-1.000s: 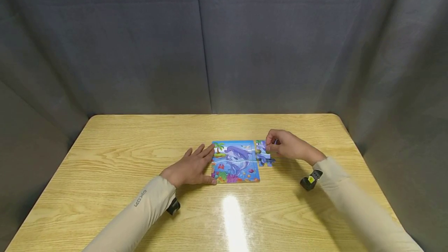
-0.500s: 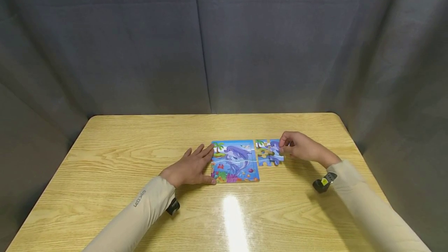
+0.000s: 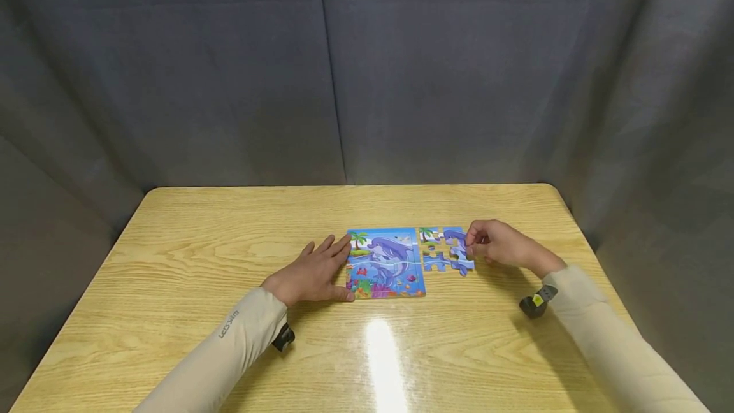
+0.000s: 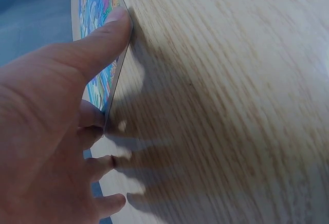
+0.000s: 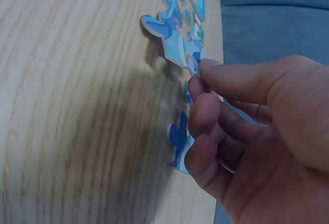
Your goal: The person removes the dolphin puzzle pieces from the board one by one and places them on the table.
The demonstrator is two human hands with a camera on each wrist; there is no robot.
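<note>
A dolphin puzzle board [image 3: 385, 263] lies flat on the table. My left hand [image 3: 314, 273] rests along its left edge with fingers spread, and its thumb [image 4: 110, 34] lies on the near corner. To the board's right, my right hand [image 3: 499, 246] pinches a blue and purple jigsaw piece [image 5: 175, 47] between thumb and fingertips. This piece is tilted and sits at the lower right of a small group of pieces. Around it are a palm-tree piece [image 3: 427, 234], a dolphin piece [image 3: 453, 234] and a blue piece [image 3: 434, 263].
Below my right hand's curled fingers another blue piece [image 5: 181, 142] lies on the wooden table [image 3: 229, 228]; the hand hides it in the head view. Grey curtains [image 3: 229, 81] hang behind the table and at both sides. A bright light reflection [image 3: 384, 362] crosses the near tabletop.
My right hand has moved right, carrying the pinched jigsaw piece from over the group to its lower right. More of the pieces beneath now show. My left hand has stayed in place.
</note>
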